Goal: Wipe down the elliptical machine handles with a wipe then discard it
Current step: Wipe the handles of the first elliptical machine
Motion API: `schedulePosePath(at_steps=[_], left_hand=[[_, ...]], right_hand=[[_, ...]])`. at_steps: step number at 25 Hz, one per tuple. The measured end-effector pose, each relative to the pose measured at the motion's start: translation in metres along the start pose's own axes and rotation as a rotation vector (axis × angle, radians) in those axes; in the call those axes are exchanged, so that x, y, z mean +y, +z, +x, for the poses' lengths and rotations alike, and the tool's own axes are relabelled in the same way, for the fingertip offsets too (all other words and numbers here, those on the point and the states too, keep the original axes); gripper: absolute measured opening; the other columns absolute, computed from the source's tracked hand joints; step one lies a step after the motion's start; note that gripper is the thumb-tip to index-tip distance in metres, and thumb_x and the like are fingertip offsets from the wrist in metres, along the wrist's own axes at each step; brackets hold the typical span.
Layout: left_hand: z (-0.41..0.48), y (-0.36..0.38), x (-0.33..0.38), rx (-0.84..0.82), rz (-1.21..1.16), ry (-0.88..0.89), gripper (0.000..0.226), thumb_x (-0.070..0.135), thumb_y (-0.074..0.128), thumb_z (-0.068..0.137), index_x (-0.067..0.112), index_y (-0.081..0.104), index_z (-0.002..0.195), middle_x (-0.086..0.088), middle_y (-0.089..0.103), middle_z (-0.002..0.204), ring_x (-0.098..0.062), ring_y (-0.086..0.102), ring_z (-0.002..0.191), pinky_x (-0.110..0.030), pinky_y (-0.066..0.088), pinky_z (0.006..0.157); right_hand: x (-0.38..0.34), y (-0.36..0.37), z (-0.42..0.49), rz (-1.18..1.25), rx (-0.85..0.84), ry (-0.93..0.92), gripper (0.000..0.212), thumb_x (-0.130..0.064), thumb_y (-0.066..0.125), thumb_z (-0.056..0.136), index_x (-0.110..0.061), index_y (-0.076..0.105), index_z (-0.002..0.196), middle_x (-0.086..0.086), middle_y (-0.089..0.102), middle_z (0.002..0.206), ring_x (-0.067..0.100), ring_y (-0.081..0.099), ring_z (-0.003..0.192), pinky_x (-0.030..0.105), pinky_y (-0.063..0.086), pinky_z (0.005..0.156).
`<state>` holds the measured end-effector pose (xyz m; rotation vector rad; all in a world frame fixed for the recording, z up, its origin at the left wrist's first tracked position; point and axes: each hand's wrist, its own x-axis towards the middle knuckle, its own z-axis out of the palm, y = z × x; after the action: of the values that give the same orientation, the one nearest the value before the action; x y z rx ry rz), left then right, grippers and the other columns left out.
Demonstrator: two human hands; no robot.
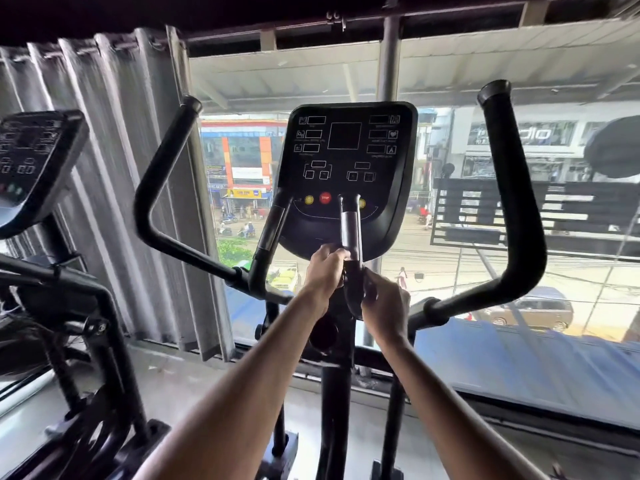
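Both hands work on the short right handle [350, 230], the fixed one that rises in front of the console [346, 150]. The left hand [325, 268] has its fingers curled against the handle where the shiny metal strip ends. The right hand [384, 306] wraps the black bend just below. No wipe shows plainly; if there is one, it is hidden inside one of these grips, and I cannot tell which.

The likeliest slip is patchy cleaning. With two hands crowded on one short stretch, the top of this handle could be missed, as could the short left handle [273, 226] and the two long swinging handles [162, 161] [512, 188]. Nothing here shows whether those are done.

A rub upward along the metal strip brings the knuckles close to the buttons at the foot of the console, the red stop button [325, 198] among them, so a hard stroke could press one or smear damp on the panel.

A small wipe bunched in a fist can also work loose and drop to the floor [194, 403] between the frame bars. Leaning on a long handle to reach its tip could set it swinging and pull the person off balance.
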<state>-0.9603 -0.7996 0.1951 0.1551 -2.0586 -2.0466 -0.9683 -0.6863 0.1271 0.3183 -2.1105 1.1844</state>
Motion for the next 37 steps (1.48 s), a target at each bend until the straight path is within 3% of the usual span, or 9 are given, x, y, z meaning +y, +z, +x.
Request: schedulePosePath(at_steps=[2,5,9,12,18,22,27,34,37], left_hand=[[-0.012,0.002,-0.008,-0.001,0.028,-0.022,0.019,0.027,0.055,0.097,0.023,0.063,0.113,-0.003,0.071,0.109,-0.022,0.067,0.102,-0.048,0.054,0.099],[-0.024,0.01,-0.027,0.01,0.072,-0.052,0.022,0.031,0.057,0.091,0.026,0.06,0.112,-0.003,0.071,0.103,-0.024,0.069,0.098,-0.051,0.055,0.097],[-0.031,0.021,-0.042,0.069,0.182,-0.037,0.018,0.026,0.059,0.094,0.025,0.059,0.112,0.001,0.068,0.095,-0.018,0.066,0.086,-0.041,0.055,0.087],[-0.03,0.029,-0.05,0.153,0.232,0.011,0.019,0.024,0.059,0.096,0.022,0.061,0.114,0.009,0.064,0.086,-0.011,0.06,0.079,-0.031,0.044,0.072],[-0.033,0.046,-0.075,0.375,0.238,0.115,0.011,0.029,0.062,0.096,0.019,0.066,0.1,0.015,0.064,0.082,-0.003,0.057,0.077,-0.028,0.036,0.075],[-0.033,0.053,-0.084,0.469,0.245,0.161,0.012,0.03,0.065,0.095,0.019,0.069,0.097,0.016,0.066,0.079,-0.001,0.058,0.076,-0.027,0.038,0.069],[-0.036,0.059,-0.089,0.521,0.245,0.21,0.011,0.029,0.065,0.096,0.019,0.07,0.099,0.019,0.066,0.085,0.014,0.058,0.078,-0.002,0.035,0.068],[-0.038,0.066,-0.094,0.578,0.257,0.194,0.017,0.035,0.064,0.097,0.02,0.069,0.103,0.014,0.067,0.087,0.003,0.058,0.082,-0.011,0.039,0.071],[-0.036,0.064,-0.098,0.578,0.263,0.174,0.028,0.043,0.062,0.096,0.02,0.069,0.11,0.004,0.072,0.1,-0.015,0.065,0.095,-0.034,0.05,0.087]], right_hand=[[0.004,-0.009,-0.014,-0.056,-0.015,-0.049,0.023,-0.016,0.053,0.09,-0.015,0.072,0.076,-0.008,0.059,0.058,0.011,0.051,0.051,0.007,0.034,0.051],[0.014,-0.014,-0.03,-0.128,-0.03,-0.071,0.027,0.009,0.058,0.084,-0.013,0.074,0.08,0.0,0.071,0.07,0.011,0.06,0.06,0.0,0.03,0.053],[0.035,-0.008,-0.032,-0.172,-0.107,-0.134,0.036,0.005,0.053,0.087,-0.017,0.077,0.101,0.001,0.074,0.083,0.016,0.066,0.071,0.022,0.047,0.059],[0.06,0.0,-0.028,-0.232,-0.136,-0.137,0.044,0.011,0.052,0.086,-0.016,0.077,0.111,0.002,0.077,0.097,0.017,0.072,0.083,0.027,0.056,0.071],[0.108,0.016,-0.028,-0.3,-0.205,-0.032,0.049,0.016,0.054,0.085,-0.007,0.068,0.127,0.01,0.074,0.115,0.026,0.074,0.093,0.037,0.061,0.081],[0.134,0.029,-0.023,-0.292,-0.24,0.077,0.051,0.011,0.05,0.089,-0.011,0.065,0.132,0.011,0.076,0.108,0.031,0.073,0.084,0.039,0.06,0.072],[0.152,0.043,-0.008,-0.256,-0.288,0.279,0.043,0.005,0.046,0.095,-0.015,0.069,0.126,0.016,0.076,0.1,0.033,0.072,0.086,0.041,0.059,0.074],[0.174,0.059,-0.002,-0.003,-0.312,0.672,0.02,-0.02,0.058,0.1,-0.015,0.076,0.106,0.012,0.076,0.107,0.03,0.07,0.098,0.045,0.058,0.087],[0.156,0.045,-0.01,0.05,-0.258,0.666,0.02,-0.021,0.062,0.096,-0.011,0.078,0.101,0.013,0.075,0.104,0.03,0.069,0.096,0.037,0.054,0.088]])
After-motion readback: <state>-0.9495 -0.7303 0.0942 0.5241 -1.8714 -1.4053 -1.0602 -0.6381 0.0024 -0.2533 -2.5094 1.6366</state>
